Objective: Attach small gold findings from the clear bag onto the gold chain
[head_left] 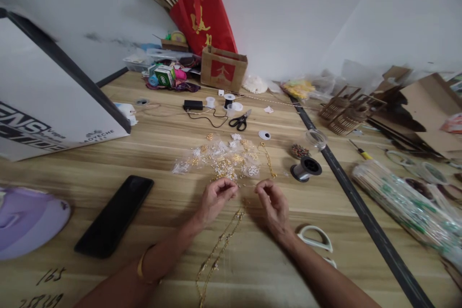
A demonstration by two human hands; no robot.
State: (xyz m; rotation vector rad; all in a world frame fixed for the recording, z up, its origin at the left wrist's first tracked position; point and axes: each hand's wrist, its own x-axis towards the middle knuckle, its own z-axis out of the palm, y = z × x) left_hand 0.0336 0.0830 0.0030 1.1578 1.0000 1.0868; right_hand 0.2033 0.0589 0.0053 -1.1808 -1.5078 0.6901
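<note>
My left hand (216, 198) rests on the wooden table (173, 144) with its fingers curled in a pinch at the upper end of a long gold bead chain (220, 245). The chain trails down the table toward me between my forearms. My right hand (273, 202) is a short way to the right, fingers bent inward in a pinch; what they hold is too small to make out. Just beyond both hands lies a heap of small clear bags of gold and white beads (222, 156), with a short gold chain (268, 160) at its right side.
A black phone (115, 214) lies left of my arms, a purple cap (25, 221) further left. A wire spool (306, 168), a bead cup (299, 151), scissors (241, 120), a white tool (315, 237), a large white box (46, 106) and a red bag (204, 14) surround the spot.
</note>
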